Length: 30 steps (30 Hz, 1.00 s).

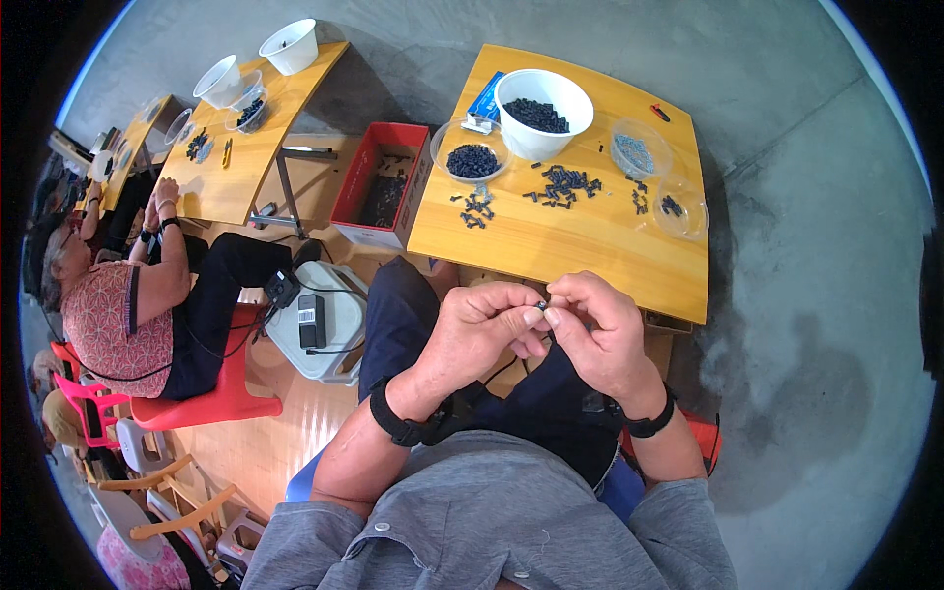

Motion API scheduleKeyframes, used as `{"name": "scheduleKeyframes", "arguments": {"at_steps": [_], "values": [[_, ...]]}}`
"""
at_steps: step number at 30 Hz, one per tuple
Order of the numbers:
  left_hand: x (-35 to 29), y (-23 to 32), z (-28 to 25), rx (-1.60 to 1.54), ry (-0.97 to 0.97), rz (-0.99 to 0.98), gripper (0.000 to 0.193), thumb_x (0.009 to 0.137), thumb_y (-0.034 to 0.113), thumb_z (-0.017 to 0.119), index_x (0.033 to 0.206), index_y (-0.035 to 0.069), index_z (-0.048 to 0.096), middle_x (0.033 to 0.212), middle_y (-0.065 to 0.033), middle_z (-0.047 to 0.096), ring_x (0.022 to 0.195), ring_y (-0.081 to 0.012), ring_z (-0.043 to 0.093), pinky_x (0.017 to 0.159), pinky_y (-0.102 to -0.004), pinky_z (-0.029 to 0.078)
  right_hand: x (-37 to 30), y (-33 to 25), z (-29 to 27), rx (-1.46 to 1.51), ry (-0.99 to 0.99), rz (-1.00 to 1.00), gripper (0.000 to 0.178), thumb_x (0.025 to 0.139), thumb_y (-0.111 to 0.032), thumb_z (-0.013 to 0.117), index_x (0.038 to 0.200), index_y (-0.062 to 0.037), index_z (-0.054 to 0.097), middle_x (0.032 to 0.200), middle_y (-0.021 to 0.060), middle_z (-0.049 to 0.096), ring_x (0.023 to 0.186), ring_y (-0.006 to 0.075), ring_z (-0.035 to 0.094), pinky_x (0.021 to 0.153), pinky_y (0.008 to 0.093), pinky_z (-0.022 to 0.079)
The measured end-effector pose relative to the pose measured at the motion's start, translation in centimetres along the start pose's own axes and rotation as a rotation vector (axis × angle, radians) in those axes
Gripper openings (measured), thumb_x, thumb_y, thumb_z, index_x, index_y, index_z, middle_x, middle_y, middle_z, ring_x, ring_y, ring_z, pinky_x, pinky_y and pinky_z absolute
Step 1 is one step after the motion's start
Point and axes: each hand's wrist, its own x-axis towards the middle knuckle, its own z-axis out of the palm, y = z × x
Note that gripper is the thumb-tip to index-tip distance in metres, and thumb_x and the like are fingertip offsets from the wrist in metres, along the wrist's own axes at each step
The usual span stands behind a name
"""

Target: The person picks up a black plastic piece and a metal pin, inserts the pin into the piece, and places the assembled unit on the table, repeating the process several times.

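Note:
Above my lap, just short of the table's near edge, my left hand (477,329) and my right hand (605,329) meet fingertip to fingertip. Between the pinched thumbs and forefingers is a small dark part (541,306), mostly covered by the fingers. Both hands are closed on it; its exact kind is too small to make out. On the yellow wooden table (472,236) beyond, small black parts (565,184) lie in a loose pile. A smaller group of dark pieces (475,208) lies to its left.
A white tub (580,113) of black parts stands at the back, beside a clear bowl (442,157). Clear tubs (654,138) sit at right. A red box (349,187) is left of the table, a grey stool (334,344) nearer. Another person (128,305) sits at a neighbouring table.

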Motion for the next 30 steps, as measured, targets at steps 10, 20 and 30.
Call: {"name": "scheduleKeyframes", "arguments": {"at_steps": [10, 20, 30], "values": [[0.0, 0.4, 0.0, 0.012, -0.037, 0.017, 0.012, 0.091, 0.004, 0.057, 0.095, -0.006, 0.063, 0.080, -0.0084, 0.065, 0.064, -0.0138, 0.065, 0.058, -0.0257, 0.055, 0.9, -0.3, -1.0, -0.144, -0.123, -0.207, 0.010, 0.078, 0.006, 0.061, 0.086, -0.0008, 0.059, 0.073, 0.0079, 0.056, 0.061, 0.0176, 0.054, 0.054, 0.0282, 0.042], [0.1, 0.3, -0.3, 0.005, -0.050, 0.021, 0.012, 0.090, 0.004, 0.057, 0.094, -0.006, 0.063, 0.080, -0.0084, 0.065, 0.064, -0.0135, 0.064, 0.058, -0.0252, 0.055, 1.2, -0.2, -1.1, -0.189, -0.131, -0.277, 0.012, 0.077, 0.008, 0.061, 0.085, -0.0009, 0.059, 0.073, 0.0094, 0.057, 0.061, 0.0207, 0.056, 0.054, 0.0297, 0.043], [0.4, 0.2, -0.4, 0.003, -0.030, -0.010, 0.011, 0.090, 0.004, 0.058, 0.092, -0.006, 0.063, 0.079, -0.0083, 0.065, 0.064, -0.0139, 0.064, 0.058, -0.0248, 0.054, 1.3, 0.2, -0.9, -0.226, -0.154, -0.279, 0.012, 0.077, 0.007, 0.061, 0.085, -0.0003, 0.059, 0.074, 0.0106, 0.058, 0.063, 0.0225, 0.058, 0.055, 0.0312, 0.046]]}}
